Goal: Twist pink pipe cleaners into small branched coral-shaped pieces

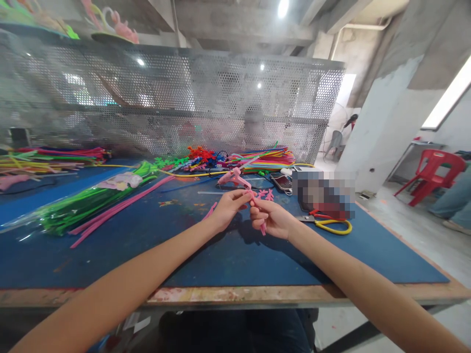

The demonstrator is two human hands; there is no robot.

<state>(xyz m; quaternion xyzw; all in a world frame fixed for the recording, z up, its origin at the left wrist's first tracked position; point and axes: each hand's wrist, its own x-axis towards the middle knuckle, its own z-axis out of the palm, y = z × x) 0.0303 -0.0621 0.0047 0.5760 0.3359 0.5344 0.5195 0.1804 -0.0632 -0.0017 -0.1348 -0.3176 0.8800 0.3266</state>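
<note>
A clear plastic bag (27, 223) lies aslant on the blue mat (221, 264), to the left of your arms; it contains green pipe cleaners (73, 211) and bears a pale label (123, 181). Loose pink pipe cleaners (117, 211) lie alongside its near edge. A heap of many-coloured pipe cleaners (261, 159) rests at the back of the mat, before a perforated metal screen (221, 93).

Your forearms enter from the lower corners and converge above the middle of the mat. Your left hand (231, 208) is turned inward, thumb and fingertips narrowed in a pinch on a pink piece (250, 193). Your right hand (274, 218) meets it from the other side, thumb and forefinger closed on the same piece, the remaining fingers curled; a pink end hangs below them. The piece is thus held between both hands, over the mat.

Just behind your fingers stands a pink glue gun (235, 179); whether its tip touches the piece cannot be told. Small pink cuttings (270, 194) lie beyond your right hand, and scissors (319, 223) lie to its right.
</note>
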